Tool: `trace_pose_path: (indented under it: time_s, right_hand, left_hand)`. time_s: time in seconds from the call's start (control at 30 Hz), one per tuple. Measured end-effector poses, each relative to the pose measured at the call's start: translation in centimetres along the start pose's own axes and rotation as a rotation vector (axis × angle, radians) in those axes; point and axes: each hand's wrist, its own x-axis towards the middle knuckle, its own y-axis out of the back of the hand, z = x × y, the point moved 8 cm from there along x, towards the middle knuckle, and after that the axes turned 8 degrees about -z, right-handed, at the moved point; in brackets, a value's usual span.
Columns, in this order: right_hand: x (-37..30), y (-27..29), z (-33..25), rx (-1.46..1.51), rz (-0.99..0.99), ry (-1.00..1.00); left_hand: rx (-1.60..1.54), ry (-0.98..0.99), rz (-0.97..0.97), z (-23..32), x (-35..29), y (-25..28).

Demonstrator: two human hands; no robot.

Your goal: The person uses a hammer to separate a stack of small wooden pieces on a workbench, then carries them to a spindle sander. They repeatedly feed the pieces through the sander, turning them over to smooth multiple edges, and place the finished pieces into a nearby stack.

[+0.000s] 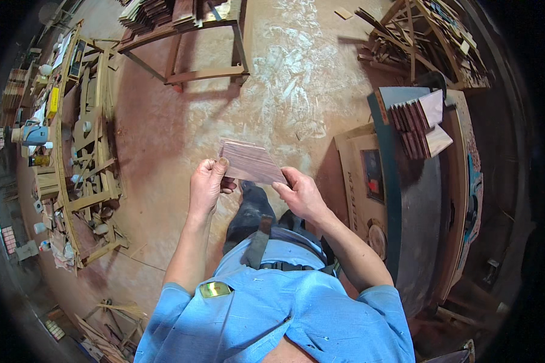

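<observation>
Between my two hands, in front of my body, is a small four-sided wooden board [251, 161] with dark purplish-brown grain and slanted ends. My left hand [209, 181] grips its left end, thumb on the top face and fingers curled underneath. At the lower right corner my right hand [301, 192] pinches the board, its thumb along the near edge. The underside of the board is hidden. Whether it is one piece or a thin stack, I cannot tell for sure.
On the right, a machine table [419, 224] carries a row of dark reddish wood pieces [407, 130]. Scrap wood [399, 45] is heaped at the far right. A cluttered wooden rack [72, 199] lines the left, and a wooden table [206, 74] with stacked boards stands ahead on the dusty floor.
</observation>
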Motion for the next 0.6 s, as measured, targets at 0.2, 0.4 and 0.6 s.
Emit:
trace_pose_path:
  time_s: [0.2,0.4,0.6]
  right_hand:
    - [6.4,-2.9,-2.0,0.146,-0.01,-0.052]
    - [10.5,-3.5,-5.3,0.095,-0.011,-0.054]
    - [13.6,-3.1,-8.5,-0.014,0.046,0.056]
  left_hand:
    - [0.005,0.026,0.005,2.2,4.2,5.3]
    - [-0.02,0.0,-0.032,4.3,7.3,8.7]
    - [-0.073,-0.072,-0.104,5.8,9.6,10.9]
